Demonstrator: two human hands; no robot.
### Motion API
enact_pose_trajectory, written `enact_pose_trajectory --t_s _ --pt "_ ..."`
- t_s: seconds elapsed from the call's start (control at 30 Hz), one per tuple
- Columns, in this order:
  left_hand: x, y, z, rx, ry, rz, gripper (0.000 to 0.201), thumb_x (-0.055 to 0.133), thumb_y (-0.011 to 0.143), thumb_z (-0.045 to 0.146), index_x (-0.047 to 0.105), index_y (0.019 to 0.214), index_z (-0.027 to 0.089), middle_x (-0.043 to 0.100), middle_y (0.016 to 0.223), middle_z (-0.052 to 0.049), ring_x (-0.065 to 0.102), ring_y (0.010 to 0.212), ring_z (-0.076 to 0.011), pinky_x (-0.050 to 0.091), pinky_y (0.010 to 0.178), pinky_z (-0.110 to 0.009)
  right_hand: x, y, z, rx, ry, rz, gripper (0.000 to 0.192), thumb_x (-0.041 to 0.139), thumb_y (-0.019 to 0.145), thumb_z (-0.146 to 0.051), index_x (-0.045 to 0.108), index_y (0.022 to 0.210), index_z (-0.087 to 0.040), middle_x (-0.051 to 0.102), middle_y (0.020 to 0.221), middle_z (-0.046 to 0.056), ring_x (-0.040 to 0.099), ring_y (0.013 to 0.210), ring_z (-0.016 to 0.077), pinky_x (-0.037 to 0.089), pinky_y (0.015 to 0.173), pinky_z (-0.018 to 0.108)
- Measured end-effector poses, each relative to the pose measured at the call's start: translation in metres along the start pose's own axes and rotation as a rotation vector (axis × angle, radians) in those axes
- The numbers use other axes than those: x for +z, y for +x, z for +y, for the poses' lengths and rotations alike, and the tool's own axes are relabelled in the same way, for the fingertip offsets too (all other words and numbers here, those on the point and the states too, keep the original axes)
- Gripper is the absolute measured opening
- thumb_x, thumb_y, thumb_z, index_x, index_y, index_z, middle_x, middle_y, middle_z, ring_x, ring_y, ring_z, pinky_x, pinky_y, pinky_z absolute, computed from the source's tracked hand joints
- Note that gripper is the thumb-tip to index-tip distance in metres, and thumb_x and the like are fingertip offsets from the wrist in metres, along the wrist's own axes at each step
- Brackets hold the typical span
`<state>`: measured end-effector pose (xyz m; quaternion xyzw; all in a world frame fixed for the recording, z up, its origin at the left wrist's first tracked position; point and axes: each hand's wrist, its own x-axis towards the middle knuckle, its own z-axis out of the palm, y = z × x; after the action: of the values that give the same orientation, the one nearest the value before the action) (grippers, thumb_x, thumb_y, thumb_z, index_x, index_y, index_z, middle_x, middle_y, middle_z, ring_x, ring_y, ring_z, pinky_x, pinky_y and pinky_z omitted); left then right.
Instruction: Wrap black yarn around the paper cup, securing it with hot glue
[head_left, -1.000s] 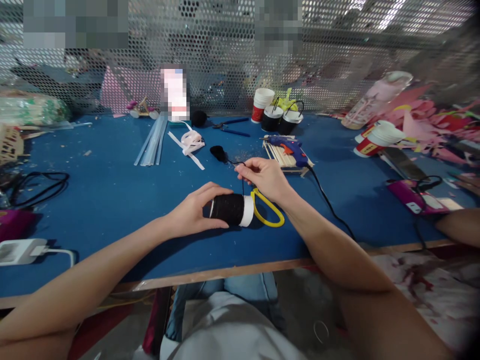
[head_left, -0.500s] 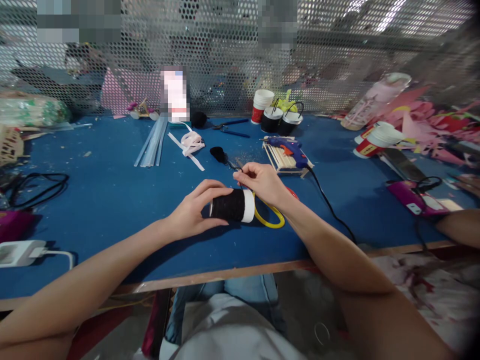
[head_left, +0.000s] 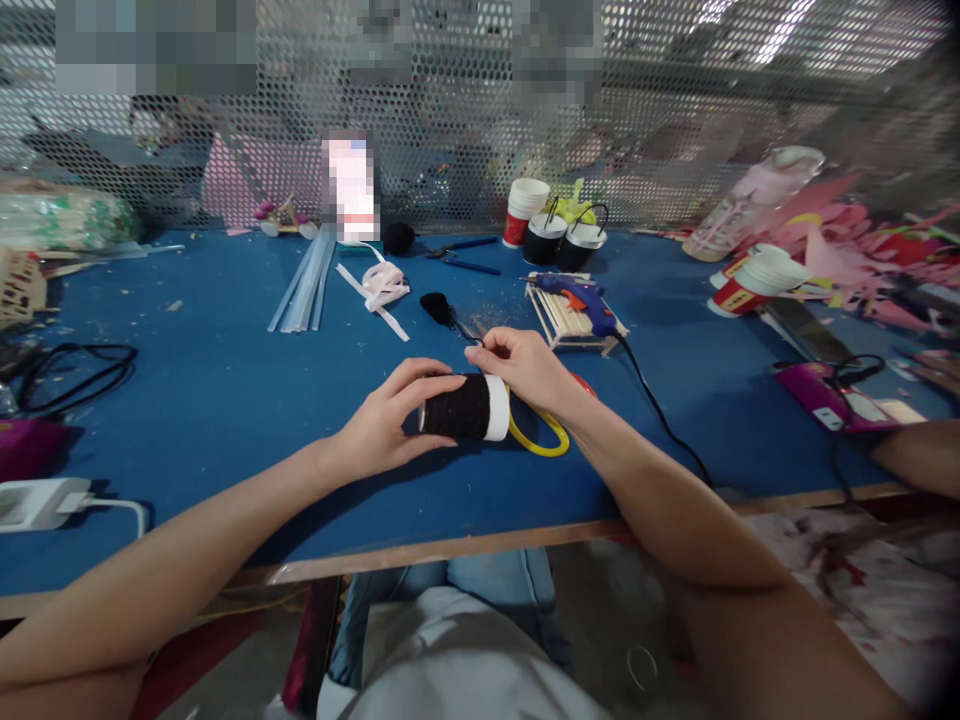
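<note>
The left hand [head_left: 390,420] grips a black-wrapped cup [head_left: 465,407] lying on its side on the blue table [head_left: 225,400]. The right hand [head_left: 525,365] pinches a thin black strand at the cup's white rim (over yellow scissors [head_left: 536,435]). A glue gun [head_left: 581,297] rests behind, on sticks.
</note>
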<state>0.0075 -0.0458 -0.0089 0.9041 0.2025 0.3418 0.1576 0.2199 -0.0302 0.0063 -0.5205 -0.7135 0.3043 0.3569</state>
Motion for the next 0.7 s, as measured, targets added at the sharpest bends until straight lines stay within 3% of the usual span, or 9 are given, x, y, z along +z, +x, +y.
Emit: enact_pose_trajectory --t_s 0.7 --pt "0.0045 -0.0021 -0.0024 -0.047 -0.127 0.046 0.056 0.069 0.074 0.033 0.045 0.123 0.022 0.05 0.116 -0.012 0.051 0.108 -0.0243 0.045 0.092 -0.044 0.0014 0.0011 0.0062 0.119 0.104 -0.096 0.036 0.059 0.074 -0.051 0.048 0.063 -0.018 0.038 0.051 -0.006 0.031 0.047 0.0069 0.023 0.045 0.023"
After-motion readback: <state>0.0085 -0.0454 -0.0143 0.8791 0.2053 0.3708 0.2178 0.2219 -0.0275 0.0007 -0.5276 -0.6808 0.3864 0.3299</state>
